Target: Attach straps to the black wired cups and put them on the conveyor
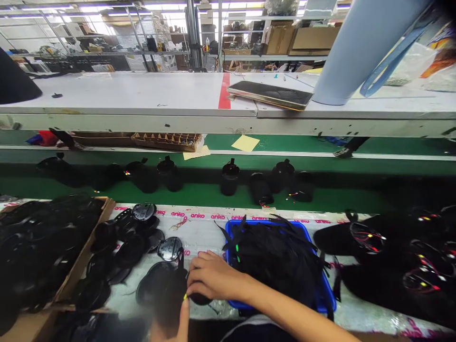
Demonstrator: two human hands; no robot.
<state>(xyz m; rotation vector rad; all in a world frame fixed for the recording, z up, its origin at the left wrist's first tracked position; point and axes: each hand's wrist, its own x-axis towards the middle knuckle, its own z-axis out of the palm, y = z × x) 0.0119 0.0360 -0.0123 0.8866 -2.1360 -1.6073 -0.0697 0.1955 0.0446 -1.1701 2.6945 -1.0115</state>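
My left hand (174,330), partly blurred at the bottom edge, is closed around the lower part of a black cylindrical housing (160,285). Its thumb points up along the right side. A tiny yellow connector (185,296) shows at that thumb's tip, where the two hands meet. My right hand (212,278) reaches in from the right with fingers bent and pinched against the housing's right side; what lies between them is hidden. Below its palm a black rounded part (201,299) peeks out. Just behind the housing lies a round black cap with a shiny face (170,248).
A blue bin (329,294) of black straps stands to the right, beside black housings with coloured wires (370,237). More round caps (130,251) and a full carton (67,285) are at left. Behind runs a green belt (199,185) carrying housings, below a shelf holding a phone (270,95).
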